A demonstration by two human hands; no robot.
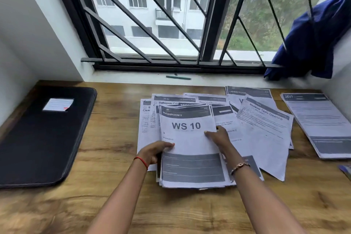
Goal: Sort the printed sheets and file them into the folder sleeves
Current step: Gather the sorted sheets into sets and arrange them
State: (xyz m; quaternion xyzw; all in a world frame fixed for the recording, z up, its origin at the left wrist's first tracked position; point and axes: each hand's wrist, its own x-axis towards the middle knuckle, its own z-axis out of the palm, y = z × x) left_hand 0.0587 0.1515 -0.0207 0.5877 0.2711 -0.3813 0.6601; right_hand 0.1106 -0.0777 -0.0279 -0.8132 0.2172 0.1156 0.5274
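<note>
Gripping the left edge of the stack with our left hand, we have the thumb on top and the fingers curled underneath. Our right hand sits at the right edge of the top page, the WS 10 sheet, with a fingertip on the paper. We cannot tell whether it pinches the sheet or only touches it.

The stack lies mid-desk, just in front of us. Sorting looks to be at an early stage. More printed sheets fan out loosely behind and to the right, among them a Bathroom sheet, a Living Room sheet and a tilted Bedside Table Cleaning sheet. One separate pile near the right edge suggests a group already set aside.

Filing has not begun, by our reading. The black folder lies closed, well apart on the left of the wooden desk, with a small label on its cover. It must be opened before any sleeve can be reached.

On the sill lies a pen, and a blue cloth hangs at the window's right. Neither is in the way. The overlapping sheets are the real obstacle.
</note>
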